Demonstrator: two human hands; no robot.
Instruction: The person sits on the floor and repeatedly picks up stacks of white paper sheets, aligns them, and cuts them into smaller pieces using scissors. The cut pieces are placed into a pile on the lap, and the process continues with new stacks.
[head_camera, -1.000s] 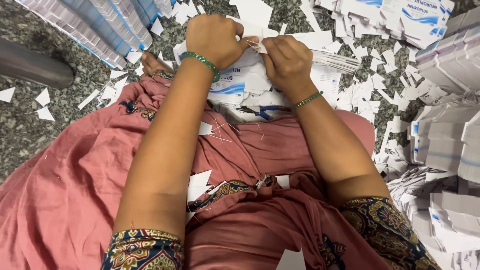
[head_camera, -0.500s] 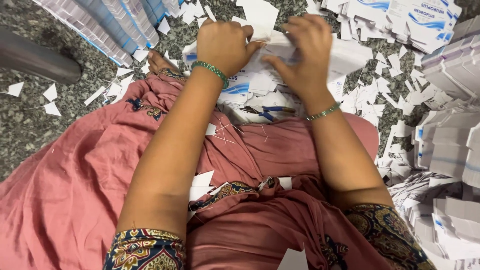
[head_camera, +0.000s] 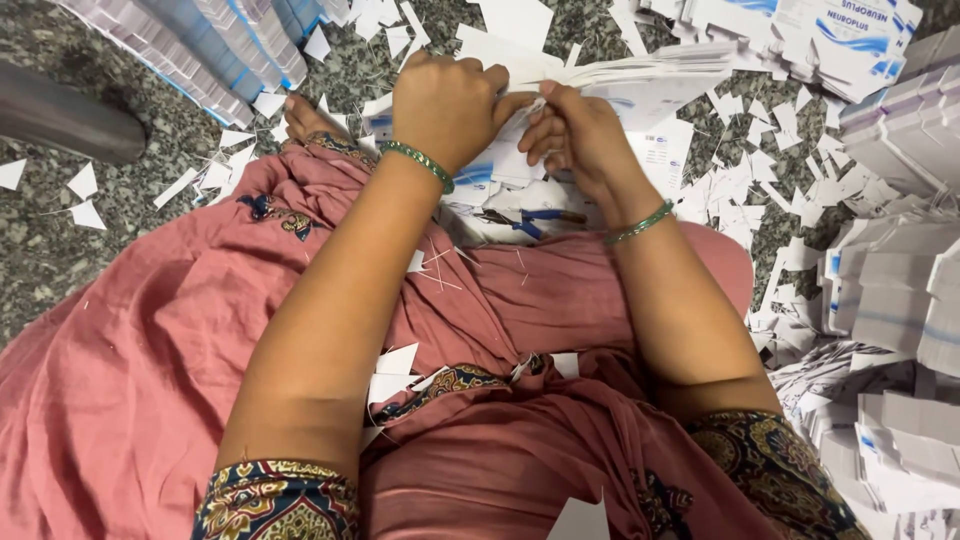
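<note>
Right grip (head_camera: 580, 135) shifted nearer left grip (head_camera: 450, 100) on card stack (head_camera: 660, 75).

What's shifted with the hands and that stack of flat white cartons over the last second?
Both hands, left hand and right hand, stayed clamped on the stack of flat white cardboard cartons; the right hand slid back toward the left. The blue-handled pliers stayed put on the pink cloth lap.
</note>
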